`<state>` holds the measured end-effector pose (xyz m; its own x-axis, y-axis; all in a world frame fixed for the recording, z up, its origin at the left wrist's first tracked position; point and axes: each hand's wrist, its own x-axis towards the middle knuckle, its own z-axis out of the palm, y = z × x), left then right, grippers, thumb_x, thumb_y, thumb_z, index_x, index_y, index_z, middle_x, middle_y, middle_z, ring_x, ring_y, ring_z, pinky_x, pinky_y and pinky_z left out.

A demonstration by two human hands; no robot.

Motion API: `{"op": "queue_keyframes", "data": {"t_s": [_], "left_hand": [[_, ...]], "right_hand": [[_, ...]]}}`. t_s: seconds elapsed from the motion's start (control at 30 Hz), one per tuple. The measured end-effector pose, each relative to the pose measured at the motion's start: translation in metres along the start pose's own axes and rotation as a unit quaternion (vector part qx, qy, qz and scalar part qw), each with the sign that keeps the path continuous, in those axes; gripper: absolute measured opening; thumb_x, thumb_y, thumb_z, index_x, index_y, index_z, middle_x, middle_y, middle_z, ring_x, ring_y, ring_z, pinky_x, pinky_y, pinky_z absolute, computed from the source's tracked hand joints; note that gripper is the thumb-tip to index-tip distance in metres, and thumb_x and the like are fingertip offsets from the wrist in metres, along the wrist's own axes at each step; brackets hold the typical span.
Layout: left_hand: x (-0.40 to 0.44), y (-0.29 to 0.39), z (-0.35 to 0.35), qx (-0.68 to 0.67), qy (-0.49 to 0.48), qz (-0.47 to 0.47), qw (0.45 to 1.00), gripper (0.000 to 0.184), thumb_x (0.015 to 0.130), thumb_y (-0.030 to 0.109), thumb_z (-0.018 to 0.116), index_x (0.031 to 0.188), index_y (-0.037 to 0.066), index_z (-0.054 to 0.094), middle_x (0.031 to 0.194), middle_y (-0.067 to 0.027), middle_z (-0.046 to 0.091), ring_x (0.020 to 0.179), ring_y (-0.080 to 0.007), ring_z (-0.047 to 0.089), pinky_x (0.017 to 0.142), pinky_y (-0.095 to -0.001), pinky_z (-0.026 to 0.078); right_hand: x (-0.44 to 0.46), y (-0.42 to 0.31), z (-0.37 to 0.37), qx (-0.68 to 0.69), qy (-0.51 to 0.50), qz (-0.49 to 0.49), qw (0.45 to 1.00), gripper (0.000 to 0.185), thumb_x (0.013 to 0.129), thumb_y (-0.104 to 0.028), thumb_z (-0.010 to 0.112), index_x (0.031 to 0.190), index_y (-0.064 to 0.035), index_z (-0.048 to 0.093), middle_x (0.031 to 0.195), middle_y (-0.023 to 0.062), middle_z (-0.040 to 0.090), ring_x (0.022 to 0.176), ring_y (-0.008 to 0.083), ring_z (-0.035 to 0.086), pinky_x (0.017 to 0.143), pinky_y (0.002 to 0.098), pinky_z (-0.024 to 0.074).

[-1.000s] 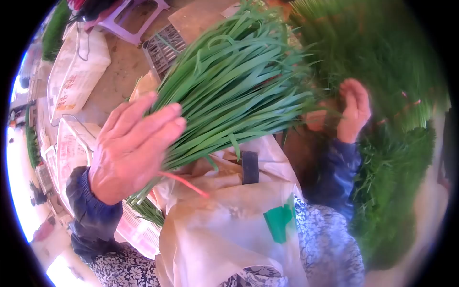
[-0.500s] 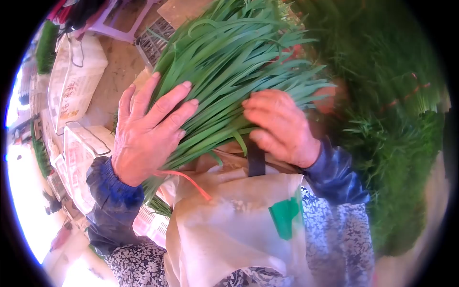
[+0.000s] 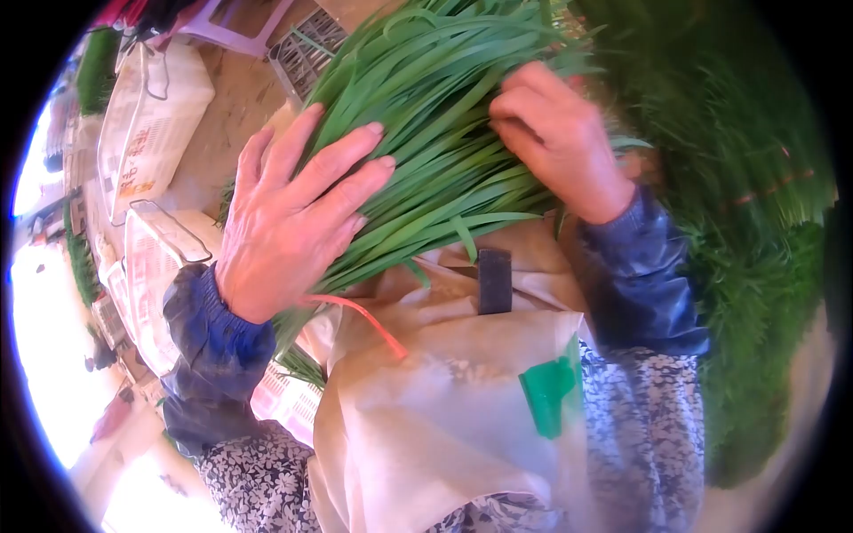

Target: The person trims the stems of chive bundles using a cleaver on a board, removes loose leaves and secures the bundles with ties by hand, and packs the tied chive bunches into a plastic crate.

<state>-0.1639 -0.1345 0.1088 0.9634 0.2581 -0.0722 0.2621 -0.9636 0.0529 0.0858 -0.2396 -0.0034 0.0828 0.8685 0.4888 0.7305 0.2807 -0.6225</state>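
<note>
A large bunch of long green leaves (image 3: 426, 151) lies slantwise across my lap, over a beige apron (image 3: 444, 400). My left hand (image 3: 298, 209) rests spread on the lower left part of the bunch, fingers apart. A red tie (image 3: 369, 322) sticks out from below that hand. My right hand (image 3: 560, 138) is at the upper right of the bunch, its fingers bent and pressed together among the leaves; what they pinch, if anything, is hidden. Below the bunch a dark strap piece (image 3: 495, 281) lies on the apron, with green tape (image 3: 548, 395) further down.
White baskets with wire handles, one upper (image 3: 151, 124) and one lower (image 3: 155, 275), stand at the left. A purple stool (image 3: 235, 31) and a grey crate (image 3: 306, 53) are at the top. A big heap of greens (image 3: 746, 266) fills the right side.
My right hand came in from the right onto the leaves, then moved up and right along them. My left hand stays on the bunch, its fingers now more spread.
</note>
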Motion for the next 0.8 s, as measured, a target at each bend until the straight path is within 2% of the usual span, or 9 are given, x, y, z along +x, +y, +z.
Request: {"op": "queue_keyframes", "data": {"t_s": [0.23, 0.27, 0.37, 0.5, 0.53, 0.63, 0.67, 0.73, 0.8], "left_hand": [[-0.003, -0.018, 0.002, -0.130, 0.042, 0.024, 0.990, 0.041, 0.078, 0.011, 0.072, 0.117, 0.012, 0.062, 0.133, -0.0058, 0.058, 0.123, -0.0407, 0.049, 0.100, -0.0512, 0.040], [-0.004, -0.021, 0.002, -0.170, 0.048, 0.030, 0.984, 0.027, 0.082, 0.008, 0.067, 0.108, 0.005, 0.063, 0.134, -0.0141, 0.057, 0.124, -0.0455, 0.048, 0.104, -0.0520, 0.037], [-0.005, -0.027, 0.002, -0.216, 0.057, 0.049, 0.973, 0.015, 0.084, 0.009, 0.067, 0.097, 0.002, 0.062, 0.132, -0.0195, 0.057, 0.120, -0.0439, 0.051, 0.103, -0.0500, 0.039], [-0.009, -0.034, -0.002, -0.345, 0.080, 0.037, 0.934, 0.012, 0.089, 0.011, 0.065, 0.089, 0.000, 0.060, 0.130, -0.0234, 0.057, 0.117, -0.0410, 0.054, 0.101, -0.0470, 0.040], [-0.017, -0.032, -0.005, -0.363, 0.089, 0.018, 0.928, 0.012, 0.090, 0.011, 0.064, 0.089, 0.000, 0.061, 0.130, -0.0235, 0.057, 0.116, -0.0400, 0.054, 0.100, -0.0457, 0.040], [-0.034, -0.034, -0.007, -0.393, 0.095, -0.012, 0.915, 0.013, 0.092, 0.012, 0.064, 0.088, 0.000, 0.061, 0.131, -0.0225, 0.057, 0.118, -0.0368, 0.055, 0.100, -0.0427, 0.040], [-0.037, -0.034, -0.007, -0.395, 0.102, -0.015, 0.913, 0.012, 0.091, 0.011, 0.063, 0.088, 0.000, 0.061, 0.131, -0.0225, 0.057, 0.119, -0.0354, 0.055, 0.101, -0.0419, 0.040], [-0.042, -0.033, -0.008, -0.397, 0.110, -0.020, 0.911, 0.010, 0.091, 0.010, 0.063, 0.088, 0.000, 0.061, 0.132, -0.0225, 0.056, 0.120, -0.0340, 0.055, 0.102, -0.0411, 0.039], [-0.042, -0.029, -0.020, -0.402, 0.100, -0.033, 0.909, 0.008, 0.091, 0.008, 0.061, 0.090, 0.000, 0.062, 0.133, -0.0222, 0.055, 0.123, -0.0320, 0.054, 0.104, -0.0407, 0.039]], "right_hand": [[0.033, -0.033, -0.034, -0.014, 0.058, -0.106, 0.993, 0.019, 0.073, 0.004, 0.068, 0.088, -0.0027, 0.058, 0.079, 0.0112, 0.058, 0.068, 0.0281, 0.061, 0.060, 0.0335, 0.0526], [0.038, -0.041, -0.040, -0.007, 0.060, -0.114, 0.992, 0.019, 0.073, 0.004, 0.068, 0.088, -0.0027, 0.058, 0.079, 0.0112, 0.058, 0.068, 0.0281, 0.061, 0.060, 0.0335, 0.0526], [0.050, -0.062, -0.056, 0.009, 0.016, -0.153, 0.988, 0.019, 0.083, 0.008, 0.060, 0.100, 0.0012, 0.061, 0.098, 0.0136, 0.066, 0.078, 0.0169, 0.061, 0.065, 0.0275, 0.0510], [0.053, -0.067, -0.038, 0.080, 0.048, -0.195, 0.976, 0.026, 0.087, 0.003, 0.060, 0.113, 0.0051, 0.056, 0.113, 0.0170, 0.063, 0.092, 0.0159, 0.062, 0.081, 0.0268, 0.0494], [0.052, -0.076, -0.027, 0.207, 0.064, -0.060, 0.974, 0.029, 0.089, 0.000, 0.059, 0.117, 0.0050, 0.053, 0.117, 0.0167, 0.061, 0.093, 0.0163, 0.063, 0.081, 0.0263, 0.0490], [0.045, -0.078, 0.001, 0.390, 0.017, 0.122, 0.913, 0.035, 0.093, -0.004, 0.058, 0.125, 0.0030, 0.049, 0.119, 0.0128, 0.060, 0.092, 0.0165, 0.064, 0.080, 0.0253, 0.0491], [0.046, -0.087, 0.016, 0.366, 0.024, 0.120, 0.923, 0.021, 0.087, 0.000, 0.065, 0.108, -0.0005, 0.058, 0.094, 0.0048, 0.061, 0.081, 0.0118, 0.059, 0.068, 0.0251, 0.0483], [0.047, -0.093, 0.027, 0.206, -0.050, -0.015, 0.977, 0.013, 0.084, 0.001, 0.066, 0.095, -0.0021, 0.062, 0.084, 0.0092, 0.061, 0.075, 0.0217, 0.062, 0.065, 0.0306, 0.0488], [0.052, -0.100, 0.025, 0.191, -0.106, -0.014, 0.976, 0.015, 0.083, 0.003, 0.066, 0.098, 0.0011, 0.065, 0.083, 0.0106, 0.066, 0.074, 0.0168, 0.062, 0.068, 0.0284, 0.0493]]}}
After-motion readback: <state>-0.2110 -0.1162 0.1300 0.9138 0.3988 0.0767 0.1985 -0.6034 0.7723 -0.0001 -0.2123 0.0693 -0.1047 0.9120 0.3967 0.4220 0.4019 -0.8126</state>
